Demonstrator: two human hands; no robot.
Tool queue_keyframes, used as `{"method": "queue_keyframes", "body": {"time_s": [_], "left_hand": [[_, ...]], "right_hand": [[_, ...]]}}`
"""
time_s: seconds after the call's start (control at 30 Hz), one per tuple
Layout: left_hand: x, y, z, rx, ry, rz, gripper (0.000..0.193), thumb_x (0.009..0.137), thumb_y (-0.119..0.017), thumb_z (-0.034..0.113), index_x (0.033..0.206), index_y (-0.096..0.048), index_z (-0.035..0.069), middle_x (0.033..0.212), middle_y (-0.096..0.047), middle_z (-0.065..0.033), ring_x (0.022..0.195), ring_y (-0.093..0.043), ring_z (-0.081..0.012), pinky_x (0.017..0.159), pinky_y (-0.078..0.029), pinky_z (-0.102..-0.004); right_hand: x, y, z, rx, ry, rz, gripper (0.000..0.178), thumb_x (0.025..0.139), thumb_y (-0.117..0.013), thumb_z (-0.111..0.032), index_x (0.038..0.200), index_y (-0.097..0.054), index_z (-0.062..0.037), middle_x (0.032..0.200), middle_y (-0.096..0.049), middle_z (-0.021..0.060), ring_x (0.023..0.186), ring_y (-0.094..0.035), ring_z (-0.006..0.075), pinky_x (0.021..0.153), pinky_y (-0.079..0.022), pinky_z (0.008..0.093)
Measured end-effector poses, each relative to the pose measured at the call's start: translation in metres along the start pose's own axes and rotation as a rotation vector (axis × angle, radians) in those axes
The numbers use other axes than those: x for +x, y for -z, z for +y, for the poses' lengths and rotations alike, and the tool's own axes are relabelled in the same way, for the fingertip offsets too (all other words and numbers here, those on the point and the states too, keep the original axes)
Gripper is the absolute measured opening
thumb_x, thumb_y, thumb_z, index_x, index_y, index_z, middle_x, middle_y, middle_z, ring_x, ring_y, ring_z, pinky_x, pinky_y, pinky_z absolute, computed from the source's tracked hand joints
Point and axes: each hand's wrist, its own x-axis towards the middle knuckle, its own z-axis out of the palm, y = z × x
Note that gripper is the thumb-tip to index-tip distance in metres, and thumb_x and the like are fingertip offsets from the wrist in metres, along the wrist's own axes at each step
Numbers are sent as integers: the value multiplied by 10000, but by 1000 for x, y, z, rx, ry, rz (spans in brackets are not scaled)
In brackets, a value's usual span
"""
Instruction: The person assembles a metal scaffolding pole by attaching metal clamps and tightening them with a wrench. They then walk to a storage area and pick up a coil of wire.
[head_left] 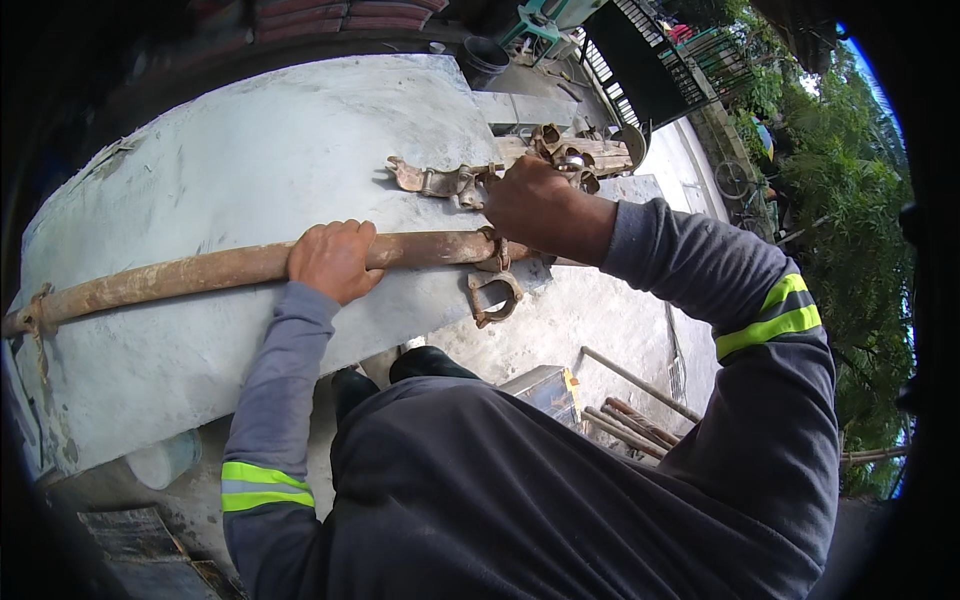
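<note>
A long rusty steel pipe (190, 275) lies across the pale worktable (290, 130). My left hand (335, 262) is closed over the pipe near its middle, holding it from above. Toward the pipe's right end sits a rusty scaffold clamp (495, 290), its curved jaw hanging below the pipe at the table edge. My right hand (540, 205) is closed in a fist just above that clamp; what it grips is hidden. Beside this fist, more rusty clamps (430, 180) lie on the table. Another coupler (38, 315) with a dangling piece is around the pipe's far left.
Several clamps rest on a wooden board (605, 153) beyond my right hand. A black bucket (484, 58) and green chair (538, 25) stand behind the table. Loose pipes (635, 425) and a box (545, 392) are on the floor at right. A white bucket (165, 458) is under the table.
</note>
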Motion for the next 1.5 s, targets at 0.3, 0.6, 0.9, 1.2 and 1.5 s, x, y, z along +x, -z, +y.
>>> {"method": "queue_keyframes", "body": {"time_s": [0.3,0.6,0.9,1.2,1.5], "left_hand": [[2,-1,0,-12,-24,-21,422,731,-858,342,955,-623,72,906,-667,-106,894,-673,-289,813,-525,-432],[11,2,12,38,27,-54,455,662,-881,338,927,-625,70,862,-638,-100,841,-650,-291,787,-512,-431],[16,5,18,40,6,5,485,633,-882,310,983,-660,59,859,-624,-86,843,-639,-289,781,-502,-430],[8,-3,7,20,-30,27,488,664,-873,300,1029,-656,60,894,-647,-83,893,-660,-273,798,-522,-418],[8,-2,6,11,7,-47,428,729,-831,358,982,-637,73,892,-667,-88,884,-676,-271,808,-531,-431]], "right_hand": [[-60,-116,29,956,-322,255,202,959,-659,-250,951,-752,-71,821,-716,176,753,-718,346,670,-558,445],[-12,-246,40,1033,-49,162,630,1001,-479,-639,884,-687,-56,880,-700,209,869,-663,447,755,-520,532],[28,-262,24,824,110,415,299,982,-547,-332,872,-663,-79,802,-700,189,779,-697,397,692,-549,496],[3,-239,40,1111,-85,659,152,935,-662,-191,992,-744,-76,889,-740,144,843,-712,364,783,-545,457],[11,-241,21,1336,-61,401,219,874,-718,-205,945,-726,2,844,-698,239,774,-689,408,688,-524,447]]}}
